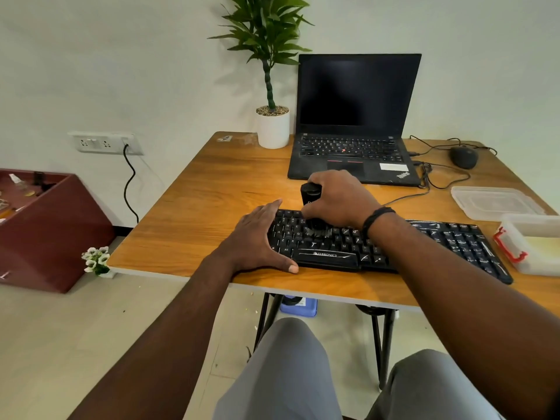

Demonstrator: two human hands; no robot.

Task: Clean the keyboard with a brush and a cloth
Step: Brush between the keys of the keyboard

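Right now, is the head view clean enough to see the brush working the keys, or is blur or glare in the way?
Head view: lighting is soft and even, no glare on the keyboard; the bristles of the brush are slightly smeared beneath the right hand; wide-angle distortion bends the table edges; the left hand is sharp.

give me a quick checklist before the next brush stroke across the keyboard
1. Brush held firmly: ok, the right hand has its fingers wrapped round the handle.
2. Bristles on the keys: ok, they meet the letter rows.
3. Keyboard steadied: ok, the left hand lies flat on its left end.
4. Debris left to sweep: not ok, pale specks show on the right-hand keys.
5. Cloth ready: cannot tell, no cloth is clearly in view.
6. Path clear: ok, the plastic container sits beyond the keyboard's right end.
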